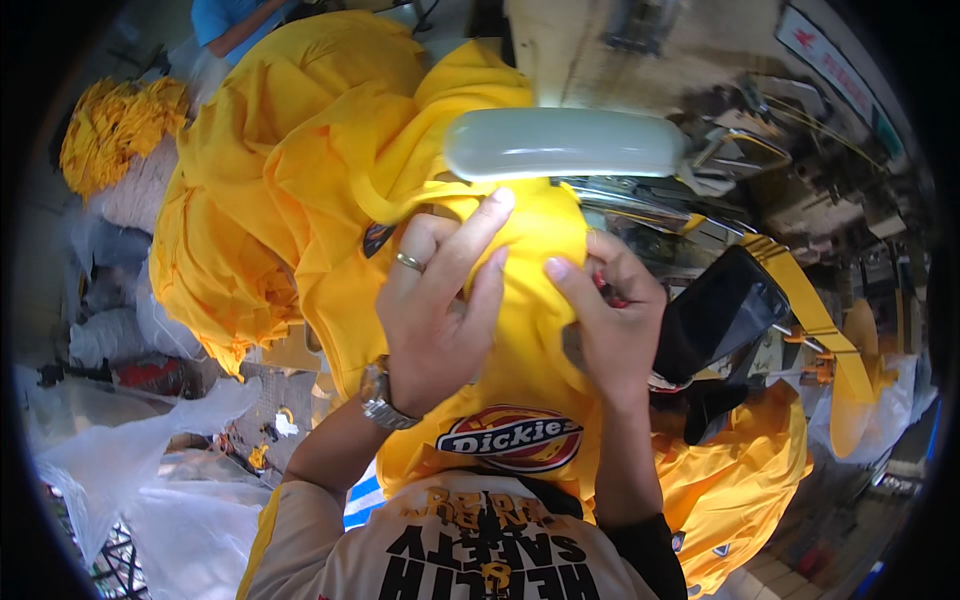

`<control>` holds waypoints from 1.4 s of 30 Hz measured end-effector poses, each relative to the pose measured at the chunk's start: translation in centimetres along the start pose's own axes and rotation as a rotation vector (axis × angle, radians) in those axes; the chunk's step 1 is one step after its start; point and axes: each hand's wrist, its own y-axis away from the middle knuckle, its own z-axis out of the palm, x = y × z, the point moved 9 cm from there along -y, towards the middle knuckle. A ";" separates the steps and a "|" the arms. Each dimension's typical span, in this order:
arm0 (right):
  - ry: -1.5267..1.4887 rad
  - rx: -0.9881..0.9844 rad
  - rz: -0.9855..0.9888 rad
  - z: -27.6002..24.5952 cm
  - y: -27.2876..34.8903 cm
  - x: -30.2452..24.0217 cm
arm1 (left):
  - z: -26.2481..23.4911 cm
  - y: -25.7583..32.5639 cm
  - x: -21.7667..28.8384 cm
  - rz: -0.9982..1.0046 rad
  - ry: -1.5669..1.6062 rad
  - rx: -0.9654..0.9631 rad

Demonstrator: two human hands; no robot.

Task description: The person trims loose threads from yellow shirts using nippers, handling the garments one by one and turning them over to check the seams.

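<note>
Soft yellow cloth [525, 340], pinched by the right hand [615, 325]
Likely light, limp — best held near an edge; left hand [435, 310] touches it — whether gripping, I cannot tell.

L hand [440, 305] w/ watch [382, 398], R hand [618, 325] w/ sm. red item [606, 289] mostly hidden, both on yellow cloth [530, 255] nr pale rounded cover [565, 143]; blk phone-like device [728, 305] nr R hand; yellow heap [310, 110] upper L

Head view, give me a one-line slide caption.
Left hand and right hand on yellow fabric with an oval logo.
</note>
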 end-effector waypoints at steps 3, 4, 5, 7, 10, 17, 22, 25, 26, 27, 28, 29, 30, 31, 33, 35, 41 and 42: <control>0.041 0.059 -0.141 0.5 0.9 -0.9 | 1.0 0.0 0.0 -0.024 -0.317 -0.230; 0.034 0.050 -0.100 0.4 1.3 -0.5 | 1.6 0.1 0.3 0.069 -0.451 -0.290; 0.028 0.040 -0.058 0.3 1.8 -0.1 | 1.9 0.3 0.2 0.100 -0.484 -0.295; 0.035 0.051 -0.003 -0.2 2.6 0.7 | 2.1 0.1 0.5 0.111 -0.496 -0.315; 0.039 -0.004 0.234 -0.7 2.7 3.1 | 2.5 -0.5 0.5 0.109 -0.487 -0.368; -0.100 -0.084 0.205 -0.3 1.7 3.6 | 0.9 4.7 -2.4 -0.110 0.038 0.149; -0.265 -0.108 0.257 -0.4 1.8 3.9 | 0.4 12.1 -2.8 -0.553 0.200 -0.248; -0.421 -0.089 0.286 -0.4 1.9 4.8 | -4.0 9.4 -5.0 -0.640 0.160 -0.055; -0.464 -0.090 0.295 -0.1 1.9 5.0 | -4.8 8.4 -5.8 -0.711 0.337 0.061; -0.481 -0.108 0.313 0.3 2.0 4.6 | -3.1 8.2 -6.1 -0.714 0.366 -0.229; -0.485 -0.113 0.324 0.5 2.0 4.6 | -2.1 8.8 -6.4 -0.708 0.390 -0.520; -0.485 -0.114 0.334 0.6 2.0 4.5 | -1.3 10.0 -6.3 -0.692 0.414 -0.819; -0.471 -0.099 0.341 0.2 2.1 5.0 | -2.1 9.4 -6.4 -0.638 0.407 -0.797; -0.464 -0.094 0.337 0.0 2.1 5.5 | -3.0 8.7 -6.4 -0.584 0.401 -0.775; -0.454 -0.104 0.318 -0.4 1.9 6.3 | -5.8 8.7 -8.8 -0.740 0.533 -0.466; -0.466 -0.105 0.317 -0.2 2.0 6.0 | -7.8 6.9 -9.3 -0.596 0.063 -0.138; -0.472 -0.131 0.270 0.3 1.8 6.3 | -4.6 11.6 -6.3 -0.438 -0.469 -0.431; -0.463 -0.129 0.277 0.2 1.9 6.4 | -5.5 11.5 -6.4 -0.491 -0.465 -0.391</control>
